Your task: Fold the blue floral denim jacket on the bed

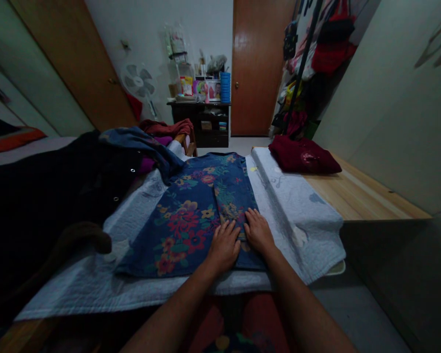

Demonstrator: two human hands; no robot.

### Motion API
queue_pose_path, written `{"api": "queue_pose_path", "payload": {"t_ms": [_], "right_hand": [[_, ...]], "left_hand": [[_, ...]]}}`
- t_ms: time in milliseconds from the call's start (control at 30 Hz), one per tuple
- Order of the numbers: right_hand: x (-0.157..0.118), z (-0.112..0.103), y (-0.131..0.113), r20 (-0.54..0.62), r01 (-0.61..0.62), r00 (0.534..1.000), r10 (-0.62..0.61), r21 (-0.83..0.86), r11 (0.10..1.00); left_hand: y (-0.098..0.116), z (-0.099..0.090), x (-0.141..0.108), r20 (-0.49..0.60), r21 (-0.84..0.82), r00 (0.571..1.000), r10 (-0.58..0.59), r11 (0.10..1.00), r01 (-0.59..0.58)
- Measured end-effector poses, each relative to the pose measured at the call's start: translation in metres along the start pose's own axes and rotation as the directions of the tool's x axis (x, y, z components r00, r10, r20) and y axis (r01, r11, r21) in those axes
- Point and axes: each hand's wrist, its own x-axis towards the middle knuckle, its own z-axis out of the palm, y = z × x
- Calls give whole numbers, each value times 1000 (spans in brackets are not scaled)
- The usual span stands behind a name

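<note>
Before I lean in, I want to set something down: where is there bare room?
The wooden top is bare between the maroon garment, the pale cover and the wall panel. The cover also has an uneven free strip right of the floral garment. Left is crowded with dark clothing.

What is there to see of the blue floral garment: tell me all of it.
The blue floral garment is dark blue, patterned with red, pink and yellow flowers and green leaves. It looks like woven cloth, spread mostly flat on the pale quilted cover, its wider edge nearest the person. A narrow part, apparently a sleeve, lies folded lengthwise over it. The left hand and right hand press there, palms down.
</note>
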Motion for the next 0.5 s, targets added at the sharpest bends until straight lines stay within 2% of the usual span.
{"api": "queue_pose_path", "payload": {"t_ms": [100,200,300,400,500], "right_hand": [[-1,-3,-1,-11,6,1000,-6,-10,1000],[0,-3,-2,-13,0,1000,0,-14,1000],[0,-1,-1,-6,-4,1000,4,-13,1000],[0,1,0,-14,3,1000,-3,-17,1000],[0,2,1,-25,5,1000,-6,-15,1000]], "left_hand": [[-1,-9,18,-68,-32,997,-42,999,40],[-5,-11,37,-94,35,995,-30,999,34],[-11,-6,46,-27,120,997,-76,990,79],[-17,-1,43,44,156,987,-157,977,148],[-21,0,39,86,158,979,-186,973,171]]}}
